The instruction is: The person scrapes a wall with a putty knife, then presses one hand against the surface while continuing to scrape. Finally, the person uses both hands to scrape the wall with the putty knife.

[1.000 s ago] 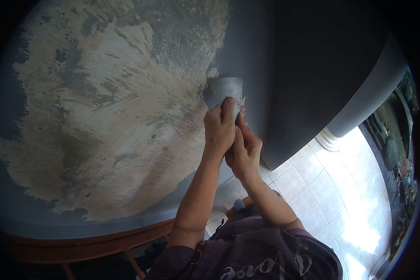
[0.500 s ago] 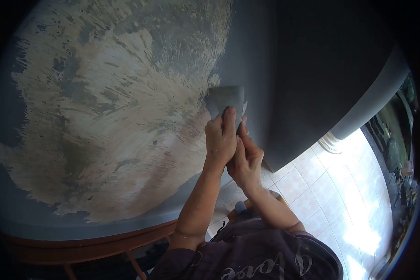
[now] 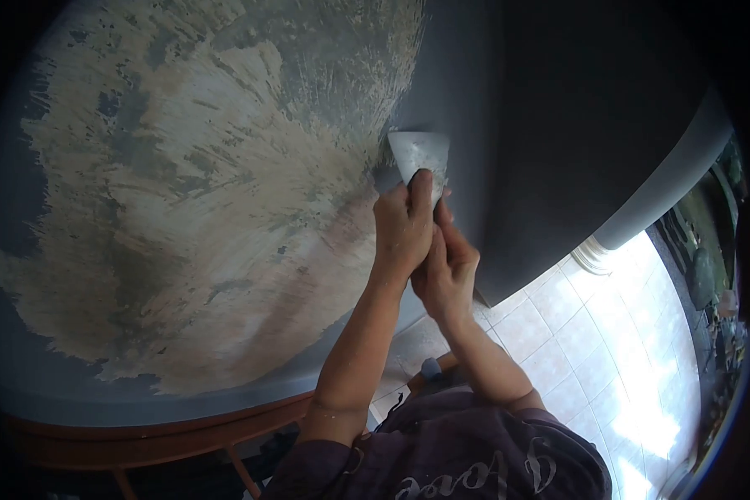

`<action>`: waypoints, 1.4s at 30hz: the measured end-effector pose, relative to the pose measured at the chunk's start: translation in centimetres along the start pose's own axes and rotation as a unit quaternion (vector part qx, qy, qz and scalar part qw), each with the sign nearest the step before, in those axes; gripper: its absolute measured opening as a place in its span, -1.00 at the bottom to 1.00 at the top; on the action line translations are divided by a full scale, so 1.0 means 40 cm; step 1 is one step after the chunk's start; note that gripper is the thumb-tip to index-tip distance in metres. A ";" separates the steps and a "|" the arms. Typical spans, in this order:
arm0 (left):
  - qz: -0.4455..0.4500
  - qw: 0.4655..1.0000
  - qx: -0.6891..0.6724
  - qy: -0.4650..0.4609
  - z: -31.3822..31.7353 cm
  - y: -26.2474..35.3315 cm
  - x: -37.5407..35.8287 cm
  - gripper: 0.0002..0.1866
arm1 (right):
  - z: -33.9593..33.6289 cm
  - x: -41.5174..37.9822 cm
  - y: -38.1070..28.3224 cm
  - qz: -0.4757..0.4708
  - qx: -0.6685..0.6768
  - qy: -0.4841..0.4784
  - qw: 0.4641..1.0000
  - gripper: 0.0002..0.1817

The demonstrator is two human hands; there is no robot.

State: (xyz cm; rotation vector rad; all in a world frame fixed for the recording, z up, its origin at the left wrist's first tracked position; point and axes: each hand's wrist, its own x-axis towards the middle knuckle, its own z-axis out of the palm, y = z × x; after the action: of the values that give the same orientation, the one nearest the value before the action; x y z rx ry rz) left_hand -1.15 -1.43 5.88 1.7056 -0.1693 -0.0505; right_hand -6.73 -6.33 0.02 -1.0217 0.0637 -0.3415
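Observation:
A scraper [image 3: 422, 153] with a wide pale blade, speckled with bits, lies against the grey wall [image 3: 462, 92] at the right edge of a large scraped, beige patch [image 3: 225, 192]. My left hand [image 3: 404, 223] is closed round the scraper's handle, its thumb up near the base of the blade. Just right of it and slightly lower, my right hand [image 3: 450, 271] is closed on the same handle, the fingers pointing up. Most of the handle is hidden by the hands. Fine flecks dot the forearms.
A dark wall section [image 3: 583, 125] with a curved lower edge stands at the right. Below it lies a brightly lit tiled floor [image 3: 558, 342]. A reddish-brown wooden rail [image 3: 167, 446] runs along the lower left. Cluttered objects stand at the far right.
Both hands and the scraper have moved slightly up and to the right. The blade now looks brighter and shows more of its face.

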 end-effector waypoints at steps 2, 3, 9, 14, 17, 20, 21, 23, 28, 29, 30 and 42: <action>0.007 1.000 -0.005 0.005 0.006 0.010 0.003 -0.51 | 0.002 0.005 -0.010 -0.009 0.008 -0.004 1.000 -0.57; 0.017 1.000 -0.001 0.007 0.005 0.001 -0.006 -0.51 | 0.005 -0.007 -0.004 -0.035 -0.005 0.005 0.999 -0.57; -0.002 1.000 -0.007 -0.002 -0.020 -0.045 -0.025 -0.50 | -0.006 -0.032 0.052 -0.055 -0.041 0.011 0.998 -0.56; 0.024 1.000 -0.014 0.000 -0.001 -0.007 -0.002 -0.51 | -0.001 0.001 0.037 -0.085 -0.040 0.012 0.996 -0.57; 0.019 0.999 -0.029 0.003 -0.003 -0.025 -0.013 -0.53 | -0.002 -0.011 0.010 -0.058 -0.036 0.001 0.998 -0.55; 0.002 0.999 -0.035 -0.003 -0.013 -0.030 -0.018 -0.53 | 0.006 -0.023 0.013 -0.036 -0.022 0.007 0.999 -0.55; 0.004 1.000 -0.029 -0.006 -0.010 -0.021 -0.012 -0.53 | 0.004 -0.012 0.016 -0.063 -0.046 0.007 0.997 -0.54; 0.012 0.999 -0.028 -0.009 -0.008 -0.015 -0.006 -0.53 | 0.002 -0.002 0.022 -0.087 -0.062 0.010 0.994 -0.54; 0.012 1.000 -0.019 -0.010 -0.014 -0.018 -0.018 -0.51 | 0.001 -0.018 0.039 -0.099 -0.059 0.031 0.993 -0.54; 0.015 1.000 -0.019 -0.006 -0.016 -0.015 -0.013 -0.51 | 0.005 -0.013 0.043 -0.097 -0.068 0.022 0.993 -0.55; 0.018 1.000 -0.020 -0.003 -0.015 -0.014 -0.007 -0.50 | 0.007 -0.006 0.047 -0.095 -0.078 0.013 0.992 -0.55; 0.016 0.999 -0.018 -0.022 -0.017 -0.013 -0.016 -0.51 | 0.013 -0.017 0.035 -0.091 -0.039 0.032 0.995 -0.55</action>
State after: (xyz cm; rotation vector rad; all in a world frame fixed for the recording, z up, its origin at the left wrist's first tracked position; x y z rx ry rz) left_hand -1.63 -0.61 5.43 1.6655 -0.2260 -0.0667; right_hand -6.90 -5.02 -0.95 -1.0961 0.0413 -0.5411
